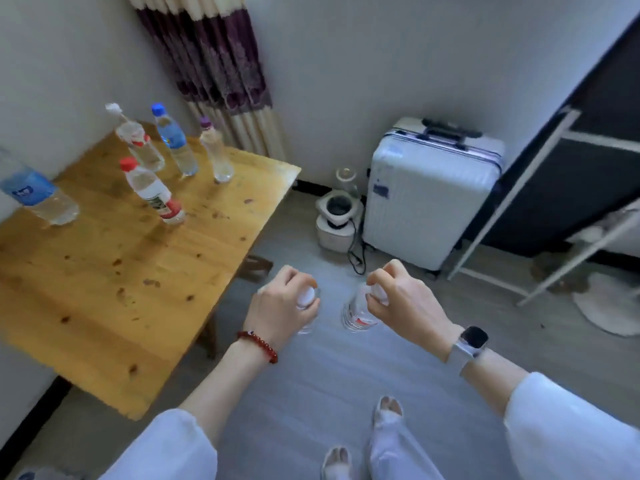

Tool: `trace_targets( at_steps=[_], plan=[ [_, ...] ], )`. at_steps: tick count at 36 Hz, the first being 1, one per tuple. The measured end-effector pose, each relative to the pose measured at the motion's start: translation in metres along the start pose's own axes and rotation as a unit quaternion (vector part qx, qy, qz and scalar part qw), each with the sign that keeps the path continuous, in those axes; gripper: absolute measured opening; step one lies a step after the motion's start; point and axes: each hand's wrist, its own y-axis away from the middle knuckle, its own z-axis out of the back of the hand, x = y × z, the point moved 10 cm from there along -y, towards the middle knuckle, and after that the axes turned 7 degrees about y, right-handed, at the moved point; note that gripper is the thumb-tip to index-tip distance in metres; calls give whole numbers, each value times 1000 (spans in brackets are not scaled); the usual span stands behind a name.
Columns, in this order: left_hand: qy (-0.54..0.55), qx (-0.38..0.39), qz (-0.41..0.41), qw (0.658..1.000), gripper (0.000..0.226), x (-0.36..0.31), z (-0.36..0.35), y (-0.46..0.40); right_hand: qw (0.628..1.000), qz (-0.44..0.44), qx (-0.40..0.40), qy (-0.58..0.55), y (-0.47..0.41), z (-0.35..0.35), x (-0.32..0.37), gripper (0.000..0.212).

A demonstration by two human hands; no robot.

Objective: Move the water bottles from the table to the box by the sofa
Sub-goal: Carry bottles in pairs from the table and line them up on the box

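Note:
My left hand (280,303) grips a clear water bottle (307,297) by its white-capped top, and the bottle hangs over the floor just off the table's right edge. My right hand (403,299) holds a second clear bottle (356,313) with a red-marked label the same way. On the wooden table (114,271) several more bottles stand: a red-capped one (152,192), a blue-labelled one (36,195) at the far left, a white-capped one (136,138), a blue-capped one (175,140) and a purple-capped one (215,150). No box or sofa is in view.
A white suitcase (429,192) stands against the far wall, with a small white appliance (337,216) and its cord beside it. A white metal rack (540,209) leans at the right before a dark panel. A curtain (214,64) hangs behind the table. My feet (363,441) are on grey floor.

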Motion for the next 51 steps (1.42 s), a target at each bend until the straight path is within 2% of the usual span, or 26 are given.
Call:
trace_targets(
  at_steps=[8, 14, 22, 30, 36, 45, 51],
  plan=[
    [64, 117, -112, 985, 20, -177, -153, -15, 977, -203, -70, -10, 154, 61, -180, 15],
    [117, 185, -134, 967, 23, -329, -275, 0, 934, -338, -109, -37, 295, 94, -323, 17],
    [127, 282, -202, 929, 18, -543, -432, 43, 862, -488, -136, -9, 492, 145, -484, 18],
    [125, 391, -346, 844, 21, -759, -561, 105, 743, -641, -192, -12, 678, 186, -610, 18],
    [102, 450, -433, 774, 23, -907, -664, 154, 657, -724, -206, -32, 803, 209, -698, 18],
    [97, 515, -513, 680, 23, -1121, -782, 239, 541, -808, -227, -55, 980, 265, -809, 17],
    [120, 526, -546, 641, 23, -1251, -835, 302, 468, -842, -266, -40, 1095, 297, -865, 22]
  ],
)
